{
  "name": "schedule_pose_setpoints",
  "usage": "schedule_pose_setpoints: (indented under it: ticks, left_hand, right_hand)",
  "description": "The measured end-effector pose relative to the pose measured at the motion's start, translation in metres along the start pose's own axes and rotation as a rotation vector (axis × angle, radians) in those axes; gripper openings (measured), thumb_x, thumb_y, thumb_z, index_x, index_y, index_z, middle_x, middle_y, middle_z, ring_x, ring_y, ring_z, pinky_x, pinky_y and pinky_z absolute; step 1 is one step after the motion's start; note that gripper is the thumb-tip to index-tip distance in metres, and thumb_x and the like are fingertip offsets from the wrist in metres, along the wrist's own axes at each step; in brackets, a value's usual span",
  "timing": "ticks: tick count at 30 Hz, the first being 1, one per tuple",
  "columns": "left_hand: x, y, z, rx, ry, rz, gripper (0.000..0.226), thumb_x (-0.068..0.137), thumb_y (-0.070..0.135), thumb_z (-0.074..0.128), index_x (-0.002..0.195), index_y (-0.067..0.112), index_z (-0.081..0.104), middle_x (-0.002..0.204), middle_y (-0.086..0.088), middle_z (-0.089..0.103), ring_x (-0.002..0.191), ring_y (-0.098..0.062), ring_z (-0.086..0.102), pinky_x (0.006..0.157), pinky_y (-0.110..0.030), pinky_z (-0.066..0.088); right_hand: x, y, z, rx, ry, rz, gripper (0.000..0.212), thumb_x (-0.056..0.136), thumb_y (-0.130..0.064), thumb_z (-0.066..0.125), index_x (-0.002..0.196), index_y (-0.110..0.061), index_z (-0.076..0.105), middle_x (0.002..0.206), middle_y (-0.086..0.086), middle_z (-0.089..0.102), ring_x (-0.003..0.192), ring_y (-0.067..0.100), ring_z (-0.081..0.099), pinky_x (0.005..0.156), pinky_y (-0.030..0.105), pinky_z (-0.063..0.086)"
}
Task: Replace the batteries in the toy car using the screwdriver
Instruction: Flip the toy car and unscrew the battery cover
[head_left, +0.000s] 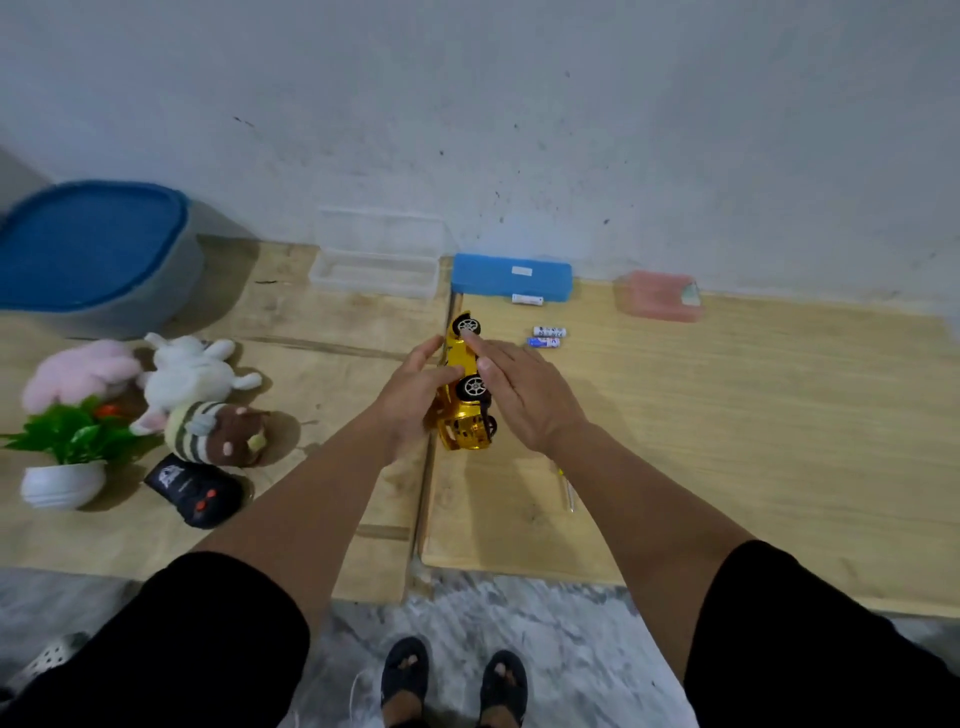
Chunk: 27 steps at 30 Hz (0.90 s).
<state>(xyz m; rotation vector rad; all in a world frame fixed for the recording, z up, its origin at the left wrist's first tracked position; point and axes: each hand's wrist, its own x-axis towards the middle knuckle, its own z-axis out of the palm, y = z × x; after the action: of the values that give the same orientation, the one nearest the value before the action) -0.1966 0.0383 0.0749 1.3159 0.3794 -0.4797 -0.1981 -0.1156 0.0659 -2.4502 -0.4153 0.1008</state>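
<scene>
A shiny yellow toy car (464, 415) lies on its side above the wooden table, wheels facing right. My left hand (415, 400) holds its body from the left, thumb over the top. My right hand (524, 389) lies against the wheel side with straight fingers. Two batteries (548, 336) lie side by side just right of the car's far end. A thin screwdriver (567, 491) with a pale handle lies on the table below my right wrist, partly hidden by the forearm.
A blue case (511, 278), a clear plastic box (376, 260) and a pink box (657, 295) stand along the wall. Plush toys (192, 387), a potted plant (65, 460), a black remote (195, 496) and a blue-lidded tub (93, 249) fill the left.
</scene>
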Motion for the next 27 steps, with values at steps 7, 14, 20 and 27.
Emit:
schedule_pose_setpoints:
  ticks: [7, 14, 20, 27]
  left_hand:
    - [-0.003, 0.008, -0.002, -0.109, -0.119, -0.012, 0.062, 0.084, 0.036, 0.065, 0.138, 0.019, 0.04, 0.128, -0.017, 0.058, 0.111, -0.033, 0.061, 0.085, -0.046, 0.054]
    - [-0.008, 0.015, -0.006, -0.191, -0.165, 0.045, 0.039, 0.098, 0.023, 0.043, 0.137, 0.022, 0.041, 0.127, -0.017, 0.058, 0.103, -0.031, 0.062, 0.083, -0.042, 0.054]
    - [-0.009, 0.016, -0.009, -0.137, -0.236, 0.111, 0.042, 0.099, 0.017, 0.041, 0.141, 0.026, 0.041, 0.13, -0.007, 0.059, 0.109, -0.023, 0.062, 0.086, -0.034, 0.056]
    - [-0.007, 0.01, -0.012, 0.149, -0.165, 0.185, 0.06, 0.102, 0.012, 0.038, 0.146, 0.045, 0.015, 0.13, -0.003, 0.058, 0.108, -0.017, 0.061, 0.086, -0.035, 0.053]
  right_hand:
    - [0.009, -0.02, -0.012, 0.025, 0.001, -0.061, 0.059, 0.092, -0.052, 0.015, 0.14, -0.029, 0.041, 0.139, -0.005, 0.05, 0.119, 0.018, 0.045, 0.1, 0.049, 0.037]
    - [0.007, -0.013, -0.016, 0.054, 0.038, 0.048, 0.045, 0.097, -0.043, 0.037, 0.141, -0.037, 0.036, 0.153, 0.007, 0.022, 0.138, 0.027, 0.025, 0.112, 0.043, 0.026]
    - [0.009, -0.022, -0.022, 0.309, -0.078, 0.118, 0.046, 0.1, -0.037, 0.036, 0.144, -0.041, 0.026, 0.142, 0.005, 0.044, 0.122, 0.021, 0.047, 0.101, 0.03, 0.042]
    - [0.008, -0.022, -0.014, 0.446, -0.098, 0.169, 0.05, 0.1, -0.027, 0.04, 0.145, -0.041, 0.024, 0.144, -0.001, 0.043, 0.118, 0.015, 0.049, 0.099, 0.026, 0.043]
